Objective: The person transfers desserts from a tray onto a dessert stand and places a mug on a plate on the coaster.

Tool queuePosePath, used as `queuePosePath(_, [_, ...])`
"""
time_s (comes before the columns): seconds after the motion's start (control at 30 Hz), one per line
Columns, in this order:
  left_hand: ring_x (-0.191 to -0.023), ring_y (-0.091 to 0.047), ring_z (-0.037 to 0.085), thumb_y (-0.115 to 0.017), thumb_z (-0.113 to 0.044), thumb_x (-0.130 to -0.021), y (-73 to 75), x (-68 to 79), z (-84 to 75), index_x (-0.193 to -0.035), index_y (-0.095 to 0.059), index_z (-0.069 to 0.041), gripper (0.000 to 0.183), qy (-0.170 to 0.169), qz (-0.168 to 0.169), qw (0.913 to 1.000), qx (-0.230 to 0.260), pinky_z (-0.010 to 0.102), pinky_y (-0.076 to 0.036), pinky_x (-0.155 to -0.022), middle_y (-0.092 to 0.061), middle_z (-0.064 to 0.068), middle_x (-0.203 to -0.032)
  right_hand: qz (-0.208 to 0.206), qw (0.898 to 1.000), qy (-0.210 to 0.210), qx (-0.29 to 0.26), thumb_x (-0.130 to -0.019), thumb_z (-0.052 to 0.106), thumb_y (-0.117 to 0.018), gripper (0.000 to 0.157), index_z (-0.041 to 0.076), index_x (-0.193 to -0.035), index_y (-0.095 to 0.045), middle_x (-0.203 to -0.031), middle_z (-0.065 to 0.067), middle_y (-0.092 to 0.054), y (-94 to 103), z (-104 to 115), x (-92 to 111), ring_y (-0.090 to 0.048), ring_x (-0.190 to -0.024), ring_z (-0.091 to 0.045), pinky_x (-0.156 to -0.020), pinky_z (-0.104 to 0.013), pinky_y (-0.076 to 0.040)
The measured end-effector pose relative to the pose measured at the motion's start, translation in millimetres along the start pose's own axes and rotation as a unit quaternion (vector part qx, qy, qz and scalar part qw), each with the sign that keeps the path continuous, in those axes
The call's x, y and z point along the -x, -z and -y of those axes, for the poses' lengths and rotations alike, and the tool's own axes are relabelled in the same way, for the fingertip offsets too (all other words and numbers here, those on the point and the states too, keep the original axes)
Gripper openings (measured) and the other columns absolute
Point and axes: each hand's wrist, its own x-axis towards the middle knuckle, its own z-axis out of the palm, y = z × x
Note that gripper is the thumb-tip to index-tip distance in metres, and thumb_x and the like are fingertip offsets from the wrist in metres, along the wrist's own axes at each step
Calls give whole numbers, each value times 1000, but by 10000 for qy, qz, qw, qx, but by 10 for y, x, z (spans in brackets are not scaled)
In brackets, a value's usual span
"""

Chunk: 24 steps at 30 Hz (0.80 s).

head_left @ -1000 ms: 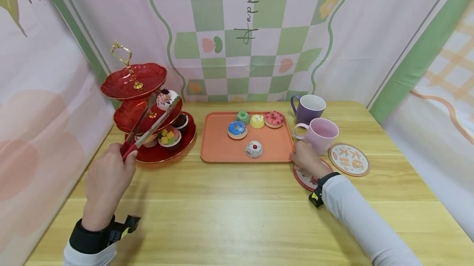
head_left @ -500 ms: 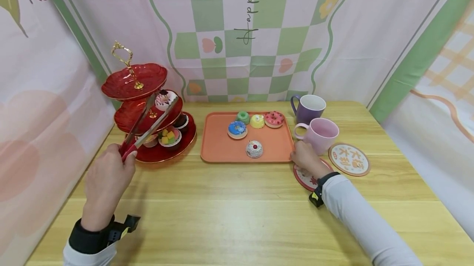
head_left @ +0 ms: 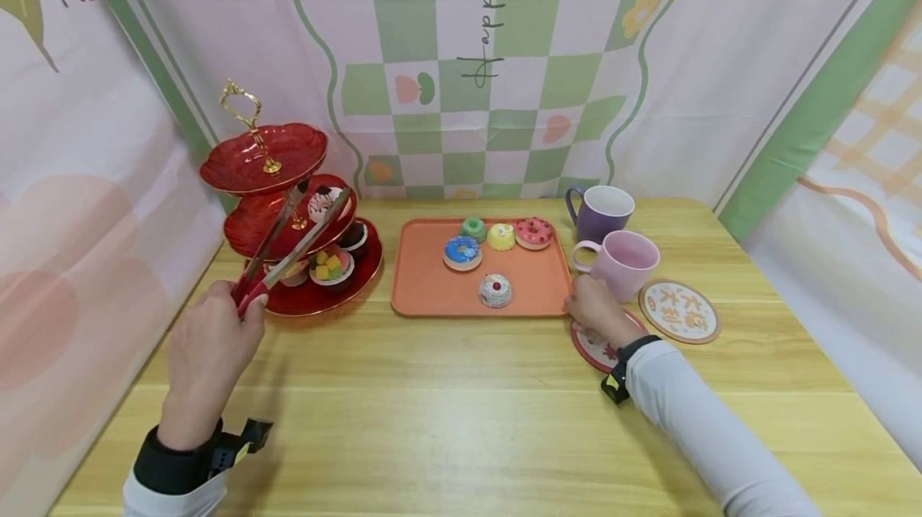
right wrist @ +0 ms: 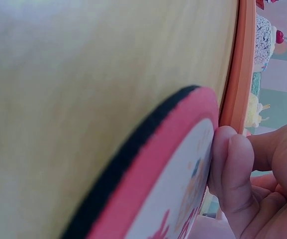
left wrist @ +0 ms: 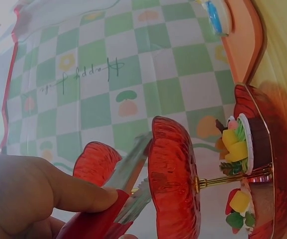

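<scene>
The left hand (head_left: 212,349) gripped the red-handled tongs (head_left: 295,251), whose arms stood apart. In the head view, the tips lay to either side of the frosted cupcake (head_left: 320,203); contact could not be determined. The cupcake was seated on the middle tier of the red three-tier stand (head_left: 245,165), at the left of the table (head_left: 432,421). The right hand (head_left: 601,310) pinched the near right corner of the orange tray (head_left: 425,289), above the red-edged coaster (head_left: 591,353) and beside the pink mug (head_left: 630,265). Five toy pastries occupied the tray.
</scene>
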Motion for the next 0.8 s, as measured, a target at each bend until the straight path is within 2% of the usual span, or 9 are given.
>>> queuePosePath(0.17, [-49, -44, 26, -63, -19, -87, -13, 9, 14, -102, -51, 16, 40, -26, -21, 10000, 61, 33, -34, -40, -51, 18, -66, 46, 10000, -44, -33, -87, 4, -50, 12, -7, -88, -56, -69, -11, -54, 5, 15, 10, -55, -55, -21, -52, -33, -47])
queuePosePath(0.43, [-50, -44, 25, -63, -20, -87, -46, 49, -21, -102, -49, 14, 40, -74, 137, 9998, 128, 32, -35, -40, -51, 16, -68, 68, 9997, -138, -189, -88, 4, -48, 12, -7, -88, -55, -65, -12, -53, 9, 13, 29, -55, -48, -18, -47, -31, -46])
queuePosePath(0.6, [-50, -43, 25, -64, -20, -87, -66, 60, -67, -98, -49, 13, 38, -175, 71, 9997, 161, 32, -34, -40, -49, 15, -67, -27, 9999, -46, -111, -86, 3, -49, 12, -7, -87, -56, -68, -12, -53, -2, 1, 29, -56, -53, -20, -51, -33, -47])
queuePosePath(0.8, [-51, -44, 25, -64, -20, -87, -94, 69, -104, -101, -49, 12, 38, -261, 82, 9993, 259, 32, -34, -41, -49, 15, -69, -51, 10000, -12, -55, -86, 3, -51, 10, -6, -85, -56, -68, -11, -53, -1, -4, 17, -56, -57, -22, -56, -35, -47])
